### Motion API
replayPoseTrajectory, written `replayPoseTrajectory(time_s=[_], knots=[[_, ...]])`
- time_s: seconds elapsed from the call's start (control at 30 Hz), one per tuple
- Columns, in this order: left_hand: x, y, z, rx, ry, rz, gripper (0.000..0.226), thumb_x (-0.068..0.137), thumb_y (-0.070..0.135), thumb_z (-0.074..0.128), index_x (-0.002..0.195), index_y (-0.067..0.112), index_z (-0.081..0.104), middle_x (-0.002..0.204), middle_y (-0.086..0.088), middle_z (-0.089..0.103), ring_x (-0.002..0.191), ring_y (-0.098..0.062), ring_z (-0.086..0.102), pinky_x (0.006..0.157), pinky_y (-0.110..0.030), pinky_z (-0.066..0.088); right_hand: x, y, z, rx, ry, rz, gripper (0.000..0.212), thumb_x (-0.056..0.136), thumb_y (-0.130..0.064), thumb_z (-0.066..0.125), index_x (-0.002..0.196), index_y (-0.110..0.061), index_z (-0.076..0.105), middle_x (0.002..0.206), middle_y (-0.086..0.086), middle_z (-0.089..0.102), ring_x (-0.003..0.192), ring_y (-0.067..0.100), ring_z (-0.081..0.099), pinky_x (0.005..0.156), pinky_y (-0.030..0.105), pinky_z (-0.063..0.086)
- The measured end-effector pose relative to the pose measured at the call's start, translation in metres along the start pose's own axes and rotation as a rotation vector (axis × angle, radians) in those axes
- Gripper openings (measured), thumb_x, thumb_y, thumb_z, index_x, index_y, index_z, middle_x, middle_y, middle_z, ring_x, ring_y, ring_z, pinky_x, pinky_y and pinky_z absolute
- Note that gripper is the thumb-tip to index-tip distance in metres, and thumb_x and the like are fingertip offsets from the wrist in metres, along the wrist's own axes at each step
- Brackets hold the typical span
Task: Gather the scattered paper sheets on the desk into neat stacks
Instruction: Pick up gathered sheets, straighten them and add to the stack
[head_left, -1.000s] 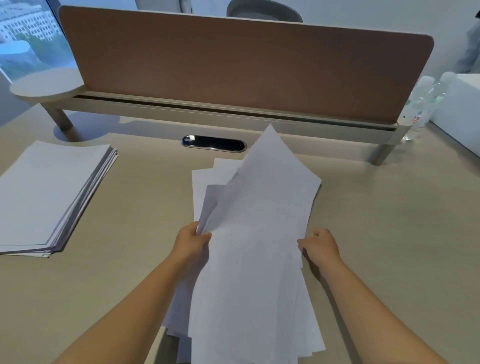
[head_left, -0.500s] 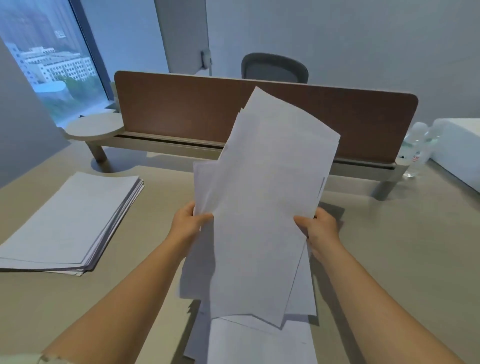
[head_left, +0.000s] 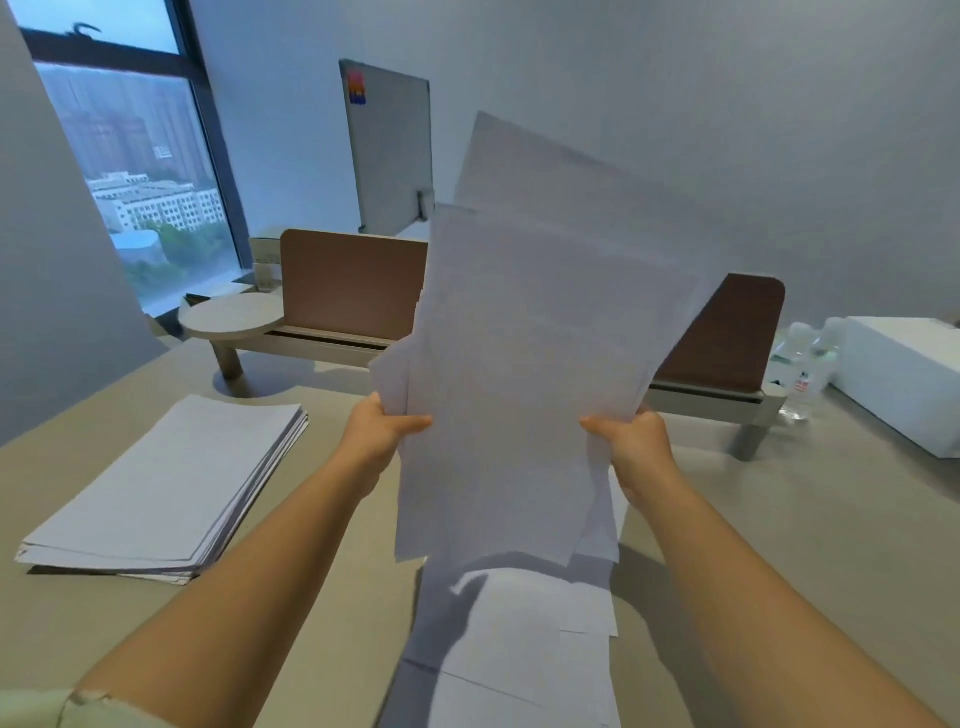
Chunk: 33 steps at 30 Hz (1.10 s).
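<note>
- A loose bundle of paper sheets (head_left: 530, 364) is held upright in the air above the desk (head_left: 810, 519), its sheets fanned unevenly at the top edge.
- The bundle's left edge is gripped by the left hand (head_left: 376, 434), with the thumb laid across the front sheet and the fingers hidden behind the paper.
- The right edge is gripped by the right hand (head_left: 636, 441) in the same way, thumb in front and fingers hidden behind.
- More scattered sheets (head_left: 524, 649) are left lying on the desk directly below the raised bundle, overlapping at uneven angles.
- A squared stack of paper (head_left: 166, 488) is seen lying flat on the desk to the left, well apart from both hands.
- A brown divider panel (head_left: 353, 283) is set along the far edge of the desk and is partly covered by the raised bundle.
- Clear water bottles (head_left: 802, 364) are stood at the right end of the panel, just beside a white box (head_left: 904, 379).
- A window (head_left: 140, 171) is seen at the far left.
</note>
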<state>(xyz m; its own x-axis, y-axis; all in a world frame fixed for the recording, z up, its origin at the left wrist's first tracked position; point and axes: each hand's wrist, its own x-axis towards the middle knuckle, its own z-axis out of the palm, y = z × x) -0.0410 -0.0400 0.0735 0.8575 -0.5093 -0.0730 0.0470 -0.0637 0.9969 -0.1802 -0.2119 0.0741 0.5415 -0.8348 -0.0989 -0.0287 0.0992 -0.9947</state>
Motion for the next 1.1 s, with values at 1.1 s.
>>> replayPoseTrajectory(time_s=[1.1], knots=[[0.026,-0.026,-0.001,-0.074,-0.187,0.005,0.056,0.052,0.011,0.070,0.108,0.013,0.059,0.096,-0.004,0.067,0.090,-0.023,0.063,0.078,-0.036,0.052,0.007,0.010,-0.013,-0.086,-0.109,-0.051,0.042,0.076,0.011,0.064,0.115,-0.002,0.055,0.102,0.006,0.059,0.094,0.023,0.056,0.085,0.031,0.044]])
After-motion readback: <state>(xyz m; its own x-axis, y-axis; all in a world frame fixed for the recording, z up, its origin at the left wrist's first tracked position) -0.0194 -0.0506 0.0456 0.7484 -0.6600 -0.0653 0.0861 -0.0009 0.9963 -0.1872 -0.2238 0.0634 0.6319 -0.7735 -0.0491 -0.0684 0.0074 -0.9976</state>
